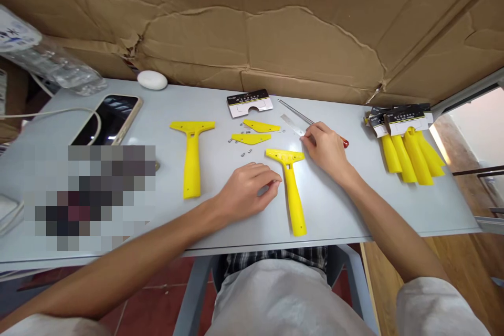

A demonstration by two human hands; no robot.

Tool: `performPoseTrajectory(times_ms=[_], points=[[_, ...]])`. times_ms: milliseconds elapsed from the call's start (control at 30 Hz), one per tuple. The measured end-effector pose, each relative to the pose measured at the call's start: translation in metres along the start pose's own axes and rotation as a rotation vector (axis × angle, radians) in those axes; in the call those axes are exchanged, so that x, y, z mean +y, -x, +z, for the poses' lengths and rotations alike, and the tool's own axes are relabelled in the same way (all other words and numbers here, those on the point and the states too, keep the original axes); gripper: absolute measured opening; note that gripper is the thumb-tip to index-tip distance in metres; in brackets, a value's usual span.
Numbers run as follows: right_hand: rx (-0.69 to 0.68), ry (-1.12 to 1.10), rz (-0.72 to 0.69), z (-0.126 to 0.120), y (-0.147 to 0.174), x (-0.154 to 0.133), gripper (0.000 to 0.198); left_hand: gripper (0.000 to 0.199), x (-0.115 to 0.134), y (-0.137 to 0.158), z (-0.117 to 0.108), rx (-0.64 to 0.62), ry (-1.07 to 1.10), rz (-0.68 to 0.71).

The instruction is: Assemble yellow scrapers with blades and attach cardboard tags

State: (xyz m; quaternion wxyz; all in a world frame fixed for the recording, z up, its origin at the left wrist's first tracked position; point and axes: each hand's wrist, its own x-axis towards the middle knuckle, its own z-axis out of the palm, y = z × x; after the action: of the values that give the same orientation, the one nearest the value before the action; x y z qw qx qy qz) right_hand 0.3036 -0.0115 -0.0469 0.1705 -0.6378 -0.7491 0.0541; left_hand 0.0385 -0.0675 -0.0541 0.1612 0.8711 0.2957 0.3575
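My right hand (pixel 326 148) pinches the near end of a thin metal scraper blade (pixel 292 124) that lies along the table. Behind that hand, a screwdriver (pixel 296 112) with a red handle end lies partly hidden. My left hand (pixel 250 189) has thumb and forefinger pressed together; anything between them is too small to name. Just right of it lies a yellow scraper handle (pixel 294 197), its wide head pointing away from me. Two yellow clamp plates (pixel 261 126) (pixel 251 139) lie beyond, with several small screws (pixel 243 154) around them. A second yellow scraper handle (pixel 192 163) rests farther left.
A black-and-white card (pixel 249 103) lies at the back. Several carded yellow scrapers (pixel 413 155) are piled at right. On the left are a phone (pixel 108 119) with a cable, a white oval object (pixel 152 80), a plastic bottle (pixel 59 65) and a blurred-out patch. Cardboard (pixel 252 26) walls the back.
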Motion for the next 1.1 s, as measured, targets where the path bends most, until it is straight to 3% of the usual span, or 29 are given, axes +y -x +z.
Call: performPoseTrajectory(times_ms=[267,433,633,800,1100], points=[[-0.071,-0.225,0.075,-0.011,0.001,0.02,0.035,0.017,-0.006,-0.001,-0.006,0.006,-0.047,-0.046],[-0.117,-0.471,0.007,-0.017,0.003,0.026,0.018,0.015,-0.004,-0.004,-0.01,0.097,-0.023,-0.078],[-0.25,-0.89,-0.065,-0.027,0.009,0.016,0.03,0.022,-0.012,-0.014,-0.019,0.275,0.138,-0.312],[-0.351,-0.939,-0.116,-0.027,0.012,0.005,0.031,0.03,-0.015,-0.017,-0.021,0.192,0.392,-0.505],[-0.236,-1.125,0.021,-0.03,0.018,-0.006,0.052,0.023,-0.012,-0.024,-0.024,0.186,0.482,-0.695]])
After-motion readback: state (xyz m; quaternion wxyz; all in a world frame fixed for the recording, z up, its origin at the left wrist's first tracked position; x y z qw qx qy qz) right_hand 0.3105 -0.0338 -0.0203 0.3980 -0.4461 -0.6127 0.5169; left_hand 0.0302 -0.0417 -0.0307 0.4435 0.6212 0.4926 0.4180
